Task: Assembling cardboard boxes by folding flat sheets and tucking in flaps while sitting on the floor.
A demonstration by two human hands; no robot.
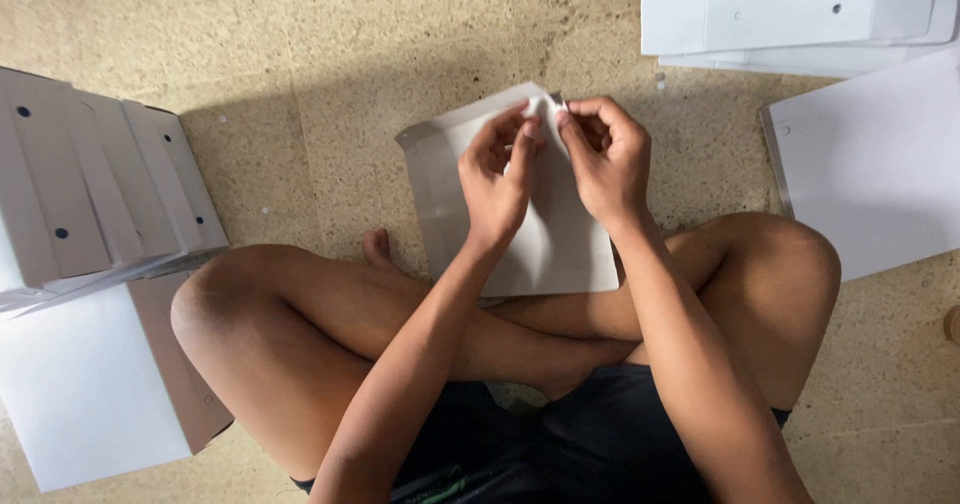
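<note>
1. Your left hand (pixel 497 179) and right hand (pixel 607 159) both pinch the top corner of the white card sheet (pixel 560 244), fingers closed on a small flap there. The sheet sits at centre frame, leaning from your crossed legs down to the floor (pixel 300 54).
2. The grip is on a thin corner only. Pull your hands apart too hard and the flap may tear or crease off its fold line.
3. The sheet's lower edge just rests on your shins. It could slide off sideways, since nothing else holds it.
4. Left of frame, a stack of folded grey-white boxes (pixel 90 194) with small dark round holes leans over a flat white sheet (pixel 90 384). The stack looks tilted, and a knock from your knee could topple it.
5. Upper right, flat white blanks (pixel 790 9) with a small hole and a square cut-out lie piled. Below them is a neat stack of plain white sheets (pixel 880 164), close to your other knee.
6. Small white punched dots (pixel 265 209) lie scattered on the floor. I see no labels or signs.
</note>
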